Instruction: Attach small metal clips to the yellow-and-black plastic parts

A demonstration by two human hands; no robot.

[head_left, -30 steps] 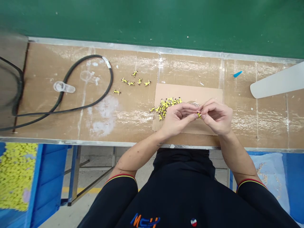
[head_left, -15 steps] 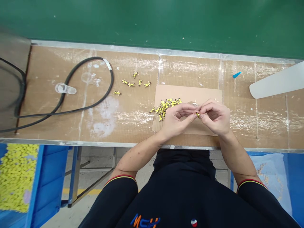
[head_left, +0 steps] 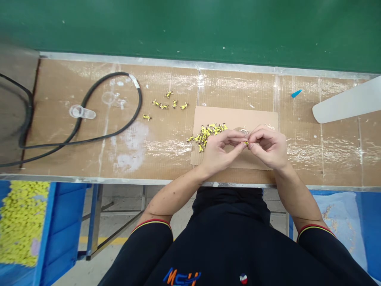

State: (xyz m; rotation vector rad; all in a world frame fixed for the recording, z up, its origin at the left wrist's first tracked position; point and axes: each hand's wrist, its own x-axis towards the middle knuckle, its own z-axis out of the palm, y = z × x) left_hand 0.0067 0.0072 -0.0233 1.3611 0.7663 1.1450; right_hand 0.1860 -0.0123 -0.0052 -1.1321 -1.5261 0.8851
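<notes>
Between my fingertips, over a flat cardboard sheet (head_left: 238, 113), is a small yellow figure (head_left: 246, 143), mostly hidden by the fingers. My left hand (head_left: 222, 151) pinches it from the left with thumb and forefinger. From the right, my right hand (head_left: 269, 147) closes thumb and fingers at the same spot; whether it grips the figure or a tiny piece on it is too small to see. A heap of yellow figures (head_left: 205, 135) with dark ends lies just left of my left hand. Behind the fingertips sits a round, ring-like item (head_left: 243, 131), partly covered. Pale tiny bits (head_left: 270, 126) lie beyond my right hand.
Several yellow figures (head_left: 164, 106) lie apart on the cardboard-covered bench. A black cable (head_left: 89, 92) loops at left beside a clear plastic piece (head_left: 82, 111). At right are a blue cap (head_left: 296, 93) and a white panel (head_left: 348, 101). A blue crate (head_left: 64, 222) with yellow parts stands below left.
My right hand has shifted very slightly left, and less of the yellow figure shows between the fingertips. My left hand stays where it was.
</notes>
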